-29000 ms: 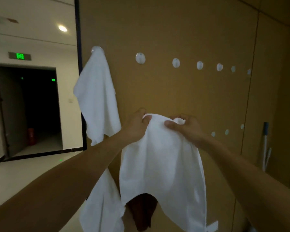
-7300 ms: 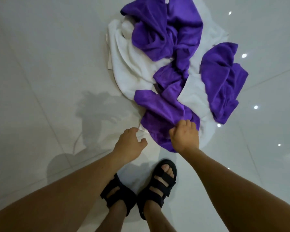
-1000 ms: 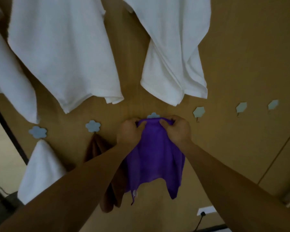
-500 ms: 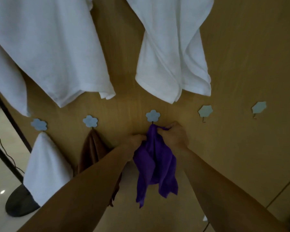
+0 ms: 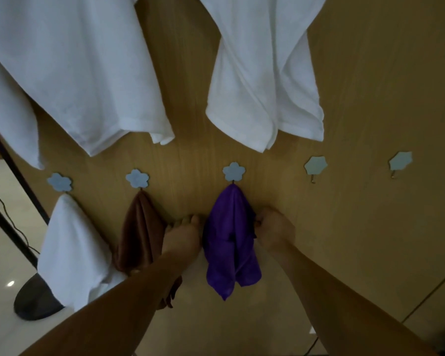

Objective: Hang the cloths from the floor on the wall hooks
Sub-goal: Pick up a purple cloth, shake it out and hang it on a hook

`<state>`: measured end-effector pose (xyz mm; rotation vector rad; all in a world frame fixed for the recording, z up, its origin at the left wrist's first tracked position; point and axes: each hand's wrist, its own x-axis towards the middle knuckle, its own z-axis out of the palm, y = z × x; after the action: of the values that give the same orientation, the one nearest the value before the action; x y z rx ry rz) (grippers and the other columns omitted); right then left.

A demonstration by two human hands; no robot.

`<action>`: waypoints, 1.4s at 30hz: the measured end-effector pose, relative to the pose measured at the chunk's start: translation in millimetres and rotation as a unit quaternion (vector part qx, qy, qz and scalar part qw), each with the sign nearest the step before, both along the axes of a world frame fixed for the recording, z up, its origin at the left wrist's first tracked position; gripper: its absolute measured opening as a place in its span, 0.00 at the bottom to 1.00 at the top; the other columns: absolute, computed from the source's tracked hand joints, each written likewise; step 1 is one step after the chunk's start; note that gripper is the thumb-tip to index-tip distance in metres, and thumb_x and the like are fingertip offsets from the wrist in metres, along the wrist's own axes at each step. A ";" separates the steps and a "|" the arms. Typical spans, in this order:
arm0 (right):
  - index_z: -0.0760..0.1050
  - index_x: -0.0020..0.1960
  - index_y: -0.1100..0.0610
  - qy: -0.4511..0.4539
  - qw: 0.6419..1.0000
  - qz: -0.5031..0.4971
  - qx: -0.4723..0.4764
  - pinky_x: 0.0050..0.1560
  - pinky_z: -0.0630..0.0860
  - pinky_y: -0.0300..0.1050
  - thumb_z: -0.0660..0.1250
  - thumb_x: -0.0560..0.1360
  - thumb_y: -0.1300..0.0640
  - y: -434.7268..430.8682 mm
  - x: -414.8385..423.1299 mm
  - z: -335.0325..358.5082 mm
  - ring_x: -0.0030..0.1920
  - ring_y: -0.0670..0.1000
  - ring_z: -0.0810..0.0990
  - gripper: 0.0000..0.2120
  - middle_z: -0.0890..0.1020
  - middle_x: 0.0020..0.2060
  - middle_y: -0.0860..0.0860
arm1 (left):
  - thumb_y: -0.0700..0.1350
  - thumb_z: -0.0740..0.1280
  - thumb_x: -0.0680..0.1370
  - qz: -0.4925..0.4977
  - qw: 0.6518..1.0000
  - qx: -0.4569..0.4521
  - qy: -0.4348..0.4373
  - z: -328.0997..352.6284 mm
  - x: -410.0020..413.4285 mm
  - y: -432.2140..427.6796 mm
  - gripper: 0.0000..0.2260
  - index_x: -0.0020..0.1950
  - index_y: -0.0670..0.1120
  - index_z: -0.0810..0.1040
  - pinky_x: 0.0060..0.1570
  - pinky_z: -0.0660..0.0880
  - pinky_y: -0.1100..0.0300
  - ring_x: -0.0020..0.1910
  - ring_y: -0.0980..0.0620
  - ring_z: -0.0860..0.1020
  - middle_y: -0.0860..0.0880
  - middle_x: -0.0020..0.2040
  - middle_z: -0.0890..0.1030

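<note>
L to R along the lower row: white cloth (image 5: pixel 70 253) on 1st hook (image 5: pixel 59 181); brown cloth (image 5: pixel 139 232) on 2nd hook (image 5: pixel 137 178). Left hand (image 5: pixel 181 237) lies fingers straight and apart, flat to the wall (image 5: pixel 383 86) in the gap btwn brown and purple, gripping nothing. Purple cloth (image 5: pixel 229 242) hangs from 3rd hook (image 5: pixel 233 171), which sits at its 12 o'clock; long axis runs 12 to 6, bunched at top, two tails at bottom. Right hand (image 5: pixel 272 231) has fingers curled onto the cloth's right edge, appx a pinch. Key relation: cloth sits at 3 o'clock of left hand and 9 o'clock of right hand, both just beside it; right is the one in contact. Judgement: hang looks done, next is letting go w/o dragging the cloth off. Two bare hooks, 4th hook (image 5: pixel 315 165) and 5th hook (image 5: pixel 400 161), lie at 1 to 2 o'clock of right hand, so right arm is nearer. Not verifiable: hook prong under the purple cloth hidden; right fingertips hidden by the fold; floor pile out of view; tops of the two large white cloths (image 5: pixel 75 73) cut off.
</note>
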<state>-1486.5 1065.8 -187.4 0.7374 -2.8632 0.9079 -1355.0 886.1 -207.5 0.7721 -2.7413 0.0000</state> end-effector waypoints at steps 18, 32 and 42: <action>0.68 0.62 0.62 0.061 0.984 0.169 -0.005 0.51 0.74 0.51 0.61 0.74 0.63 11.5 2.5 -30.8 0.52 0.59 0.77 0.16 0.77 0.53 0.60 | 0.43 0.60 0.80 -0.097 0.975 0.151 -0.132 -18.8 -8.2 19.0 0.21 0.73 0.40 0.63 0.62 0.67 0.57 0.64 0.43 0.73 0.40 0.67 0.73; 0.71 0.66 0.51 -0.076 0.994 0.046 0.071 0.57 0.75 0.48 0.67 0.71 0.48 36.3 -6.0 -15.7 0.59 0.56 0.78 0.24 0.78 0.60 0.51 | 0.46 0.69 0.75 -0.142 0.934 0.254 0.206 47.5 -37.1 44.6 0.28 0.71 0.46 0.62 0.43 0.69 0.70 0.51 0.55 0.75 0.47 0.62 0.75; 0.65 0.71 0.60 0.026 0.960 0.195 -0.198 0.58 0.73 0.42 0.66 0.75 0.63 -20.9 27.0 21.2 0.55 0.50 0.77 0.25 0.77 0.59 0.54 | 0.35 0.61 0.78 -0.162 0.927 0.250 0.227 45.3 -32.0 47.4 0.23 0.73 0.42 0.64 0.43 0.63 0.81 0.49 0.56 0.74 0.50 0.56 0.76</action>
<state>-1459.5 1044.9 -166.3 1.2646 -2.4053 1.4218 -1387.0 933.5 -162.2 0.3503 -2.3881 -0.8632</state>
